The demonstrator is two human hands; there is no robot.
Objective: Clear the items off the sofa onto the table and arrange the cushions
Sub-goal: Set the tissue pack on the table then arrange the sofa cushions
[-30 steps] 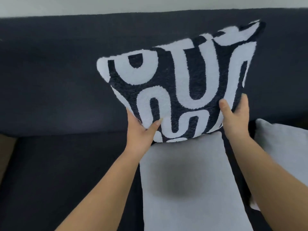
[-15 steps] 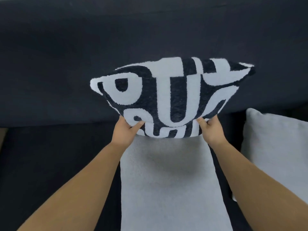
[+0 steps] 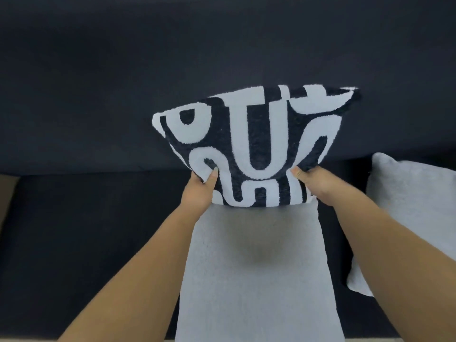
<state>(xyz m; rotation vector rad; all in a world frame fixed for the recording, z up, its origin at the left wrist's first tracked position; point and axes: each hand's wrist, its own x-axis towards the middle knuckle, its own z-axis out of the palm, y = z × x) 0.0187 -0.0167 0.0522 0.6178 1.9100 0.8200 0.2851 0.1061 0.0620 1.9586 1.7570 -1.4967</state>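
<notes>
Head view only: cushion-arranging step in hand, no loose items visible on the sofa [image 3: 86, 107], so the clearing part looks done or is out of frame; no surface in view. Both hands hold the patterned cushion [image 3: 254, 144] by its lower corners, in front of the sofa back, its bottom edge at or just above the far end of the grey cushion [image 3: 254, 280] lying flat on the seat; contact there unclear. Left hand [image 3: 199, 191] at 7 o'clock of the patterned cushion, fingers curled tight round the lower-left corner, thumb pressed on the front face, other fingers hidden behind. Right hand [image 3: 313, 181] at 5 o'clock, closed on the lower-right corner, fingertips [image 3: 297, 172] digging into the fabric, rest tucked behind or under. Neither hand open; both pinch the cushion, fabric dented at both grips. Cushion tips back, top edge toward the sofa back, top-right corner higher than top-left. Second grey cushion [image 3: 407, 206] at 3 o'clock, near the right forearm, part cut off by frame, propped near the seat-back join. Likely next: seat the patterned cushion upright against the back, level the skewed top, then let go with both hands together. It's soft, so it may slump forward once released, and the flat grey cushion under it probably needs standing up too.
</notes>
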